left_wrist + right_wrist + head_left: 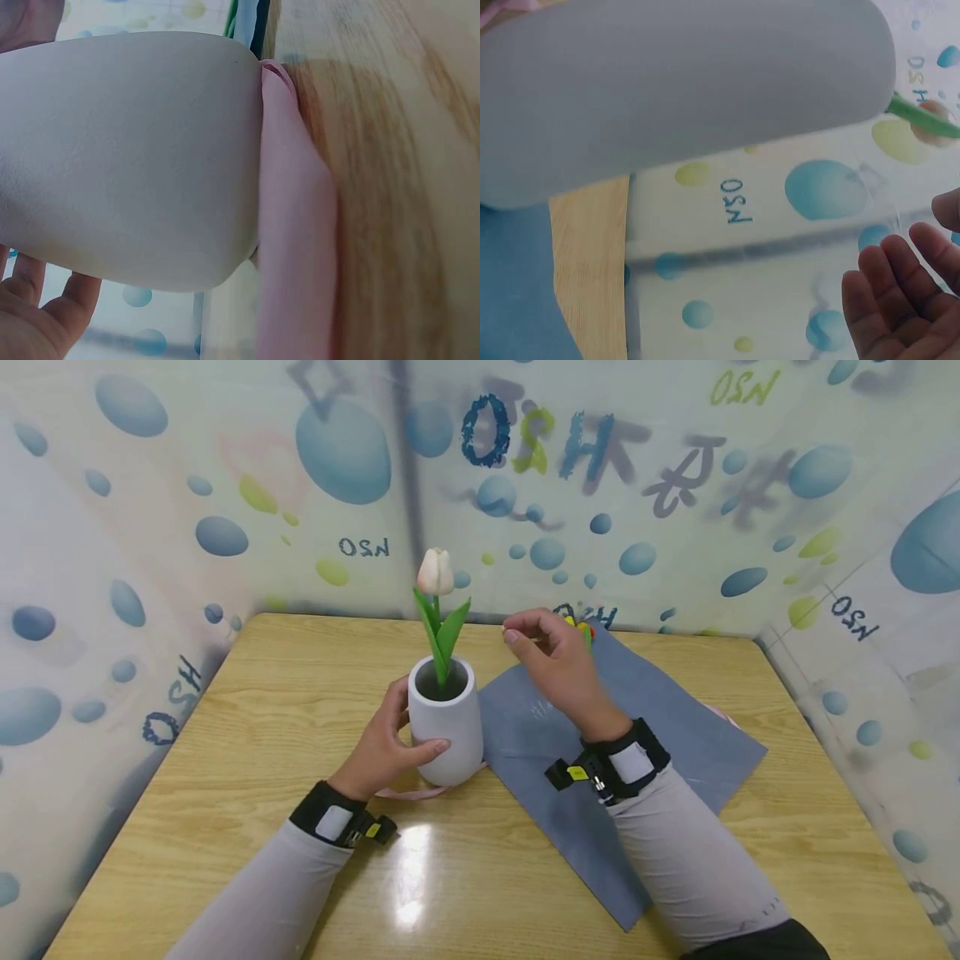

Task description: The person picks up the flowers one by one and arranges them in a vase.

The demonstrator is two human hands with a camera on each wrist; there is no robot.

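Observation:
A white vase (447, 735) stands upright on the wooden table, with a pale pink-white tulip (436, 572) rising from its mouth on a green stem with leaves. My left hand (386, 739) grips the vase from its left side, thumb across the front and fingers round the back. To the right of the flower, my right hand (558, 664) hovers above a grey-blue sheet (555, 760), its fingers loosely bent. In the right wrist view, a gap shows between its thumb and fingertips (895, 251). Pink ribbon (296, 202) lies at the vase's base.
Behind the right hand, small yellow and red flowers (581, 628) partly show at the sheet's far corner. A bit of pink (723, 717) peeks out at the sheet's right edge. Patterned curtain walls (480, 552) enclose the table (300, 693) at the back and sides.

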